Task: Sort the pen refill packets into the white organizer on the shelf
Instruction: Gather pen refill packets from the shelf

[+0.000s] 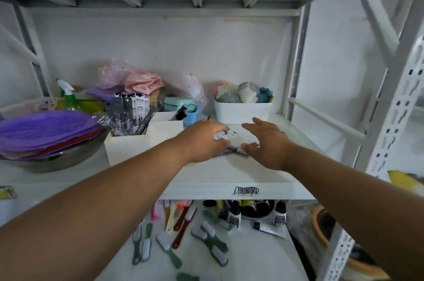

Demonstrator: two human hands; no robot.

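While both hands reach over the shelf (229,172), the scene reads as follows.

Left hand (204,140): fingers curled over a white-labelled refill packet (226,135) lying on the shelf; it seems to pinch the packet, though the fingertips are partly hidden.

Right hand (266,143): spread wide, palm down, holding nothing; its thumb side sits just beside the dark packets (236,150) that lie between the two hands.

Loose packets: on the bare shelf board, under and between the hands, overlapping one another.

White organizer (137,140): just beyond the left wrist, to that hand's outer side; its rear compartment already holds upright packets (130,115), while the compartment nearest the left hand looks free.

Step in hand: likely gathering the loose packets for a lift into the organizer.

Doing it well: square the packets into one stack with the right hand before lifting; slippery film will probably slide apart if gripped at one end only. Carry them upright, label ends up, to match those already filed.

Risk: brushing the organizer's thin wall with the left wrist could shift it toward the metal bowl (57,161).
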